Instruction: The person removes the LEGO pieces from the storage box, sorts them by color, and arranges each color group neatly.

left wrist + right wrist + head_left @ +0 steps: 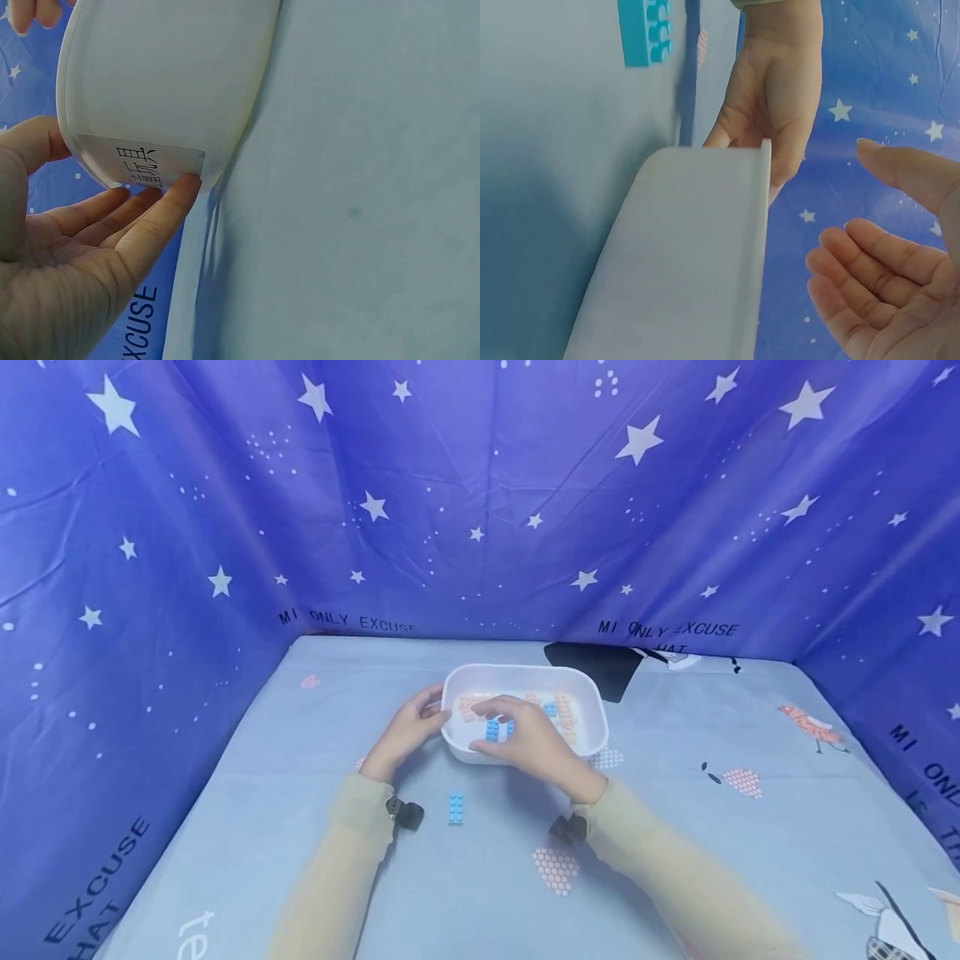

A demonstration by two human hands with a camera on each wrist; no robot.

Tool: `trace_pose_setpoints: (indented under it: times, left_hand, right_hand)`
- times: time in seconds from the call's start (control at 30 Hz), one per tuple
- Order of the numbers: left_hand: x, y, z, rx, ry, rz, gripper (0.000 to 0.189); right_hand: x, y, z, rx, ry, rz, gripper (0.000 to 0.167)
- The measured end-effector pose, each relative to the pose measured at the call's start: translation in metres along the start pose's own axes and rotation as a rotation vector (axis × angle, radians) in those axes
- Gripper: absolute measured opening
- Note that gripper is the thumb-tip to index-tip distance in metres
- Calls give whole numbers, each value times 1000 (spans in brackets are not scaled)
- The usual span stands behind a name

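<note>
Around you, a blue star-patterned curtain (480, 452) backs the table, whose pale cloth (285, 777) carries printed shapes, a black one (592, 668) just behind the box. The white box (517, 677) stands upright on the cloth ahead of you, with pink bricks (566, 718) and blue bricks (492, 730) lying on its floor. One loose brick (456, 808), blue and studded, lies outside on the cloth, nearer you than the box and between your wrists. Your right hand (528, 739) stands in the way of the head view, hiding part of the box's contents. That hand hangs over the near side of the box, thumb and fingers spread well apart, holding nothing. Your left hand (411, 727) grips the box's left end: the thumb sits at the rim, while the fingers press the outer wall, one fingertip on the label (142, 161). A dark device (408, 815) shows beside your left cuff.
</note>
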State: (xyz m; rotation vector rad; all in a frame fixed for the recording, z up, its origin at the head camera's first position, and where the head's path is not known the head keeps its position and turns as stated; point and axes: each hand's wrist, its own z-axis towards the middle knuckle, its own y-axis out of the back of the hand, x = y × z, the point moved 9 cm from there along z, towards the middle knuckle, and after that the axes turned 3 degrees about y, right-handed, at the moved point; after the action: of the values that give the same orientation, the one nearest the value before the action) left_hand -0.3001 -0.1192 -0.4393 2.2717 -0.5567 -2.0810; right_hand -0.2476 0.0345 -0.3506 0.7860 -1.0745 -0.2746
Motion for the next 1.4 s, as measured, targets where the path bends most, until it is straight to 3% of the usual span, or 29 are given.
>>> trace_pose_setpoints:
  times: [0.13,0.37,0.67,1.03,1.4]
  left_hand:
    - [1,-2,-2,13,12,-1,60]
    - [-25,-5,-21,39,31,-4,62]
    - [6,-5,1,20,50,0,61]
    - [3,-2,1,-18,33,10,59]
    - [2,1,0,-7,39,-7,60]
  right_hand:
    - [-14,-1,3,-2,-39,-14,46]
    - [-39,-6,5,14,-109,-14,46]
    - [-56,-9,7,19,-150,-12,46]
    - [-67,-10,12,44,-193,-50,46]
    - [-71,-17,19,123,-219,-76,46]
